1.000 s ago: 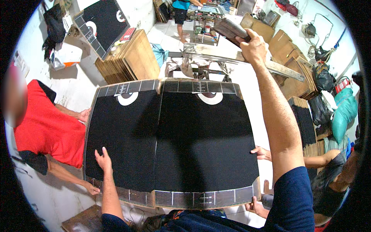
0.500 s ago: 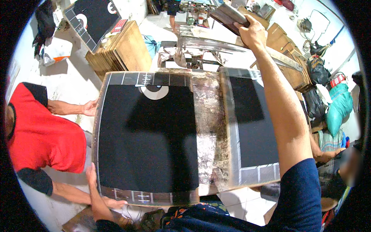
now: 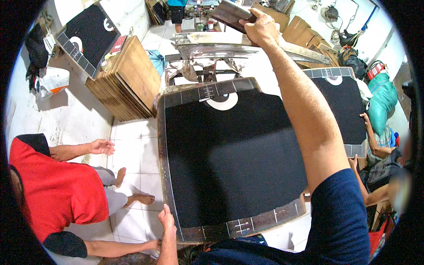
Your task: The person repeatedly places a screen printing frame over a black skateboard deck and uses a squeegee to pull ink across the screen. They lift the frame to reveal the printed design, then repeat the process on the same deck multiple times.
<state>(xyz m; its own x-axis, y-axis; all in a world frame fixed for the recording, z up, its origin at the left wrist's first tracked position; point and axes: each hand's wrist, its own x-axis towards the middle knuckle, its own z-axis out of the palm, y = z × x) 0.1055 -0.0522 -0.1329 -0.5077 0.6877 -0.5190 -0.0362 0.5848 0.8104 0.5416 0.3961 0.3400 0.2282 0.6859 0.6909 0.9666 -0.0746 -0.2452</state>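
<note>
The board (image 3: 287,213) is lying before me, carrying a black cloth (image 3: 238,154) spread nearly to its sides, likely for flatness. Right of the board, a co-worker's hand (image 3: 354,163) is holding a second board (image 3: 353,150). Beyond the board's far edge, a dark block (image 3: 229,17) is staying clear of the cloth, it seems, because my right fingers (image 3: 257,18) are gripping its end, closed around it. At the board's left edge, my left fingers (image 3: 167,214) are touching, perhaps steadying it; how tightly they are closing, I cannot tell. Near the board's far edge, a white ring (image 3: 221,106) is showing.

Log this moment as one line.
Left grip: at left edge of board | Right grip: raised, holding dark flat tool | Black cloth: on board | Second board: at right
</note>
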